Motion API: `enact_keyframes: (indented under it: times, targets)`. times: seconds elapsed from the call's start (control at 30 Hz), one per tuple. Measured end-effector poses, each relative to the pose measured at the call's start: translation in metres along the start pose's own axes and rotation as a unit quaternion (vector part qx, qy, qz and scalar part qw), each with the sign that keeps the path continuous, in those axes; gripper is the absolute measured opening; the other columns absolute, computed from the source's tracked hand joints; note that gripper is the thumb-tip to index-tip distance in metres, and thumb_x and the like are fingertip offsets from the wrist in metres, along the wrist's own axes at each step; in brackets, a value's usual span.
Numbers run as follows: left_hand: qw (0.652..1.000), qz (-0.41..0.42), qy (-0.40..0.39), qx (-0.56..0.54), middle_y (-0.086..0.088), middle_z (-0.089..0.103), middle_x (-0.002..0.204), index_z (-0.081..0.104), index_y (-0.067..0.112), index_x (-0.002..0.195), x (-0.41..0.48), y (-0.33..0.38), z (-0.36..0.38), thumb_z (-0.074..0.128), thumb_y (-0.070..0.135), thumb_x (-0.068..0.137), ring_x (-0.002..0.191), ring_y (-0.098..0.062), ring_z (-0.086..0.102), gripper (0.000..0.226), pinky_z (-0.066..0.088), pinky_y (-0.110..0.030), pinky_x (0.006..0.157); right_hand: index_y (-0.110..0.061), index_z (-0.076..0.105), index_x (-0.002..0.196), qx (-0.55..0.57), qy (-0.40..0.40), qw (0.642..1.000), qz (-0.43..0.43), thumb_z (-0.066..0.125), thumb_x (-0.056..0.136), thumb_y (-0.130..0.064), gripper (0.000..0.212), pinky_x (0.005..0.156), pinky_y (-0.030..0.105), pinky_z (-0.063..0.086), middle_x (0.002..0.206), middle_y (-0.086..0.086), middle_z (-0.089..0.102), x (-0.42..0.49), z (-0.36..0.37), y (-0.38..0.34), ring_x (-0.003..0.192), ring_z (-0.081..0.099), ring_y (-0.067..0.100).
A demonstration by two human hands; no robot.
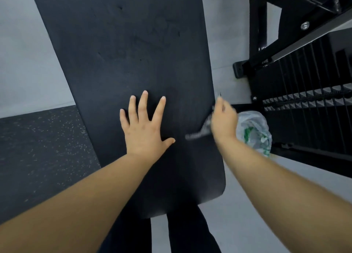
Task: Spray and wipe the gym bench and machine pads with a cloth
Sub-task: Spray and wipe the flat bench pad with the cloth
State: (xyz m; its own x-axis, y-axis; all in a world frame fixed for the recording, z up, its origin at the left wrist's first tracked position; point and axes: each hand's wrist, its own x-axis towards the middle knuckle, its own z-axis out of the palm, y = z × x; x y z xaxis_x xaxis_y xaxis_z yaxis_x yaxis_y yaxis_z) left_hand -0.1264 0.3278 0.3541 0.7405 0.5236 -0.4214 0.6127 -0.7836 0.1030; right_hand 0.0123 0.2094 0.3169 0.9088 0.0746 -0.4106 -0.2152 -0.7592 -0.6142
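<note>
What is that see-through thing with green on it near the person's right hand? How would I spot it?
Start at the long black bench pad filling the middle. Go to its right edge, where the right hand is closed around something blurred. Just right of that hand sits a crumpled clear plastic bag with green print, the only pale, translucent thing against the dark machine frame.

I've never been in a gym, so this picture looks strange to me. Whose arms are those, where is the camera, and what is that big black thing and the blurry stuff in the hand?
The camera sits on a person's head, looking down, so the arms are that person's own. The big black shape is a padded gym bench. The left hand lies flat and open on it, holding nothing. The right hand is closed around something and moving fast, so it is blurred: a clear bottle with green on it, probably the cleaning spray, and a grey blur I cannot identify. On the right stands a black metal gym machine.
</note>
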Motion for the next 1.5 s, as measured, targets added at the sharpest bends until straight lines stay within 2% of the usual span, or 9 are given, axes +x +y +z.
enact_keyframes:
  times: [0.17,0.3,0.4,0.53,0.63,0.8,0.93,1.2,1.5]
  targets:
    - [0.999,-0.023,0.000,-0.033,-0.010,-0.012,0.156,-0.002,0.031,0.150,-0.005,0.010,0.010,0.065,0.058,0.076,0.143,-0.034,-0.014,0.103,-0.004,-0.052,0.114,-0.018,0.047,0.065,-0.005,-0.012,0.999,-0.031,0.026,0.101,-0.042,0.048,0.076,0.034,0.042,0.087,0.002,0.059,0.062,0.016,-0.068,0.085,0.054,0.022]
    - [0.999,-0.027,-0.031,0.011,-0.013,-0.014,0.154,-0.005,0.028,0.150,0.000,0.013,0.007,0.061,0.059,0.079,0.142,-0.038,-0.014,0.102,-0.001,-0.055,0.114,-0.006,0.061,0.087,0.001,-0.022,0.998,-0.058,0.033,0.101,-0.035,0.043,0.071,0.030,0.036,0.091,0.003,0.065,0.021,0.005,-0.016,0.088,0.058,0.024]
    - [0.998,-0.035,-0.041,0.033,-0.015,-0.015,0.154,-0.008,0.027,0.149,0.002,0.016,0.006,0.059,0.059,0.080,0.142,-0.040,-0.013,0.102,0.002,-0.057,0.114,-0.002,0.064,0.094,-0.010,-0.042,0.999,0.007,0.033,0.102,-0.031,0.042,0.067,0.025,0.030,0.088,0.003,0.061,-0.023,-0.009,0.041,0.083,0.053,0.020]
    - [0.997,-0.035,-0.044,0.045,-0.016,-0.015,0.154,-0.010,0.025,0.149,0.002,0.017,0.007,0.058,0.060,0.081,0.141,-0.042,-0.012,0.102,0.003,-0.058,0.114,-0.005,0.055,0.075,-0.047,-0.079,0.993,0.068,0.029,0.103,-0.033,0.046,0.069,0.029,0.032,0.077,0.007,0.058,-0.053,-0.025,0.074,0.080,0.049,0.024]
    - [0.998,-0.030,-0.041,0.046,-0.016,-0.014,0.155,-0.009,0.025,0.149,0.001,0.018,0.007,0.058,0.060,0.081,0.141,-0.042,-0.011,0.102,0.003,-0.057,0.114,-0.001,0.064,0.093,-0.018,-0.042,0.998,0.038,0.030,0.102,-0.034,0.048,0.077,0.032,0.036,0.099,0.018,0.064,-0.013,-0.010,0.031,0.092,0.054,0.031]
    - [0.999,-0.027,-0.022,0.035,-0.014,-0.013,0.155,-0.006,0.027,0.150,-0.001,0.015,0.010,0.061,0.060,0.079,0.142,-0.039,-0.011,0.103,0.003,-0.056,0.115,-0.016,0.051,0.069,-0.018,-0.021,0.999,-0.026,0.026,0.102,-0.038,0.047,0.070,0.030,0.035,0.079,-0.003,0.059,0.034,0.007,-0.035,0.086,0.052,0.023]
    - [1.000,-0.026,0.010,0.002,-0.011,-0.010,0.156,0.000,0.026,0.150,-0.008,0.016,0.014,0.061,0.055,0.081,0.143,-0.035,-0.011,0.096,0.000,-0.050,0.116,-0.011,0.067,0.101,-0.015,0.013,0.999,-0.044,0.028,0.102,-0.039,0.048,0.076,0.028,0.035,0.106,0.003,0.069,-0.005,0.004,0.021,0.099,0.058,0.022]
    - [0.997,0.059,0.023,-0.046,-0.011,0.009,0.156,0.016,0.021,0.150,-0.086,0.016,0.053,0.056,0.037,0.088,0.144,-0.033,0.002,0.075,0.005,-0.046,0.117,-0.010,0.059,0.081,-0.085,-0.037,0.995,0.042,0.030,0.102,-0.032,0.042,0.070,0.031,0.036,0.081,0.005,0.059,-0.111,-0.029,0.155,0.089,0.057,0.031]
    - [0.994,0.075,0.002,-0.078,-0.007,0.018,0.152,0.027,0.021,0.146,-0.132,0.031,0.088,0.055,0.036,0.088,0.141,-0.030,0.012,0.067,0.019,-0.040,0.113,-0.016,0.046,0.075,-0.065,0.038,0.997,-0.032,0.023,0.102,-0.041,0.044,0.071,0.031,0.033,0.087,0.001,0.053,-0.039,0.002,0.061,0.084,0.046,0.019]
